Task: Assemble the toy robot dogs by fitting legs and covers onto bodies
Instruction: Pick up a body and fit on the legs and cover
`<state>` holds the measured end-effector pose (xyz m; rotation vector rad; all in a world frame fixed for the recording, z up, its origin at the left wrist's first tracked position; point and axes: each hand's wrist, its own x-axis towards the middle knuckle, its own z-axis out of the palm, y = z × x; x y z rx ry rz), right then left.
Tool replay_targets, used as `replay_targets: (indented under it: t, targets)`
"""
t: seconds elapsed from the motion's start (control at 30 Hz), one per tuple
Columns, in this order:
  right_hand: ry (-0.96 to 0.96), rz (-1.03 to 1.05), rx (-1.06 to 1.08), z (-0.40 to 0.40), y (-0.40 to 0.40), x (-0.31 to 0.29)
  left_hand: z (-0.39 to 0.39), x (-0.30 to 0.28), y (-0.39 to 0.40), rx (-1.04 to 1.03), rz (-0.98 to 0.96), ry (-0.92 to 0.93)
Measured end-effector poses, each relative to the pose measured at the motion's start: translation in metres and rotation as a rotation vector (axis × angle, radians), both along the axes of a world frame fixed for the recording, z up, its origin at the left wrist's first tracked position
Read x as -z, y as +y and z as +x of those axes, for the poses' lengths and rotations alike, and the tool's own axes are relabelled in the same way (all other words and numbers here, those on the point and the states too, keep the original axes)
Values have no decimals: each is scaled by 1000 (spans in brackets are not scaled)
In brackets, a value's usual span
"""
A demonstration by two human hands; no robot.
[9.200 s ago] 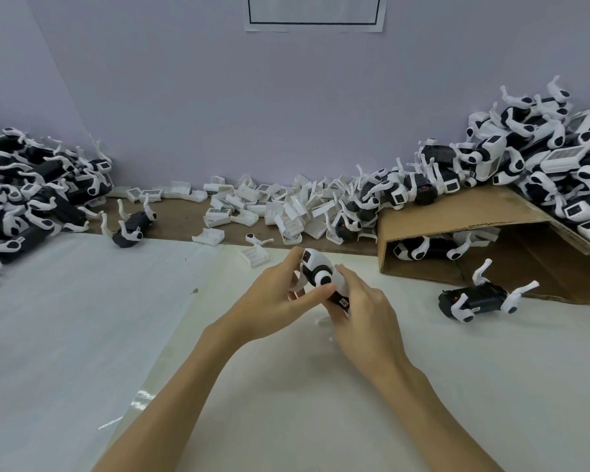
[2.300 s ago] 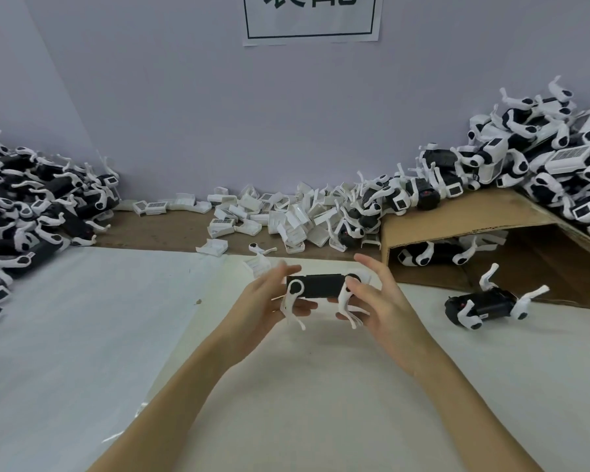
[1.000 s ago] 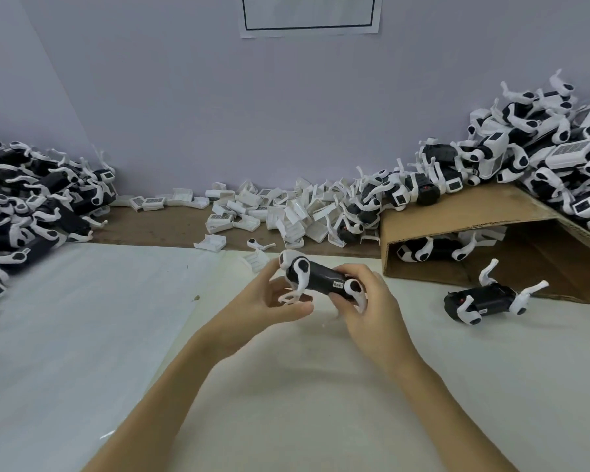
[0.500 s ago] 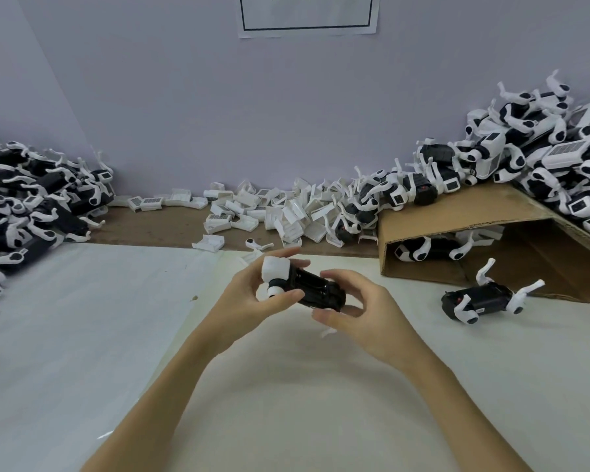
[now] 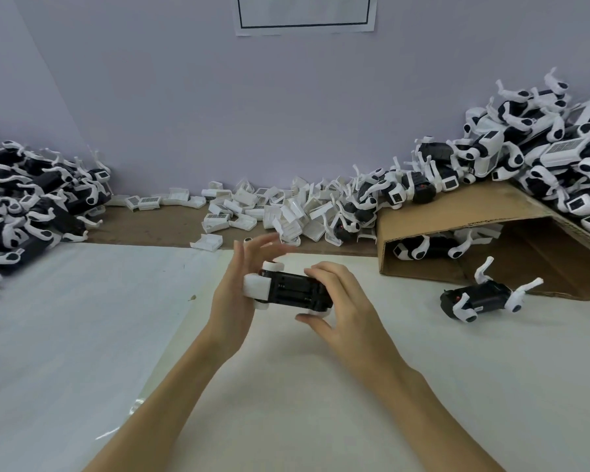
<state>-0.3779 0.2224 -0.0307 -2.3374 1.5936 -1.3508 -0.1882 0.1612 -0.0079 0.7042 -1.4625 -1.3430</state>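
A black toy dog body with a white head end lies sideways between my hands, above the white table cover. My right hand grips its right end, fingers curled over the top and thumb underneath. My left hand rests its palm against the white head end with the fingers spread and straight. Loose white covers lie heaped by the back wall. Another black body with white legs lies on the table to the right.
Heaps of black-and-white dogs fill the left edge and the top of a tilted cardboard box at the right. More dogs sit under the box flap. A paper sign hangs on the wall.
The body has been turned over in my hands; its legs are now out of sight. My left hand's fingers have opened and straightened off the head end.
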Motion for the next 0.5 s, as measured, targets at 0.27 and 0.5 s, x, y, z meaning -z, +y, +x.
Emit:
replay_targets:
  t: [0.27,0.5]
  targets:
    - [-440,266,-82,-9,-2,5,-2,-5,1,29,-247,-406]
    - [-611,440,-214,-5,-3,6,2,-2,4,23,-307,-298]
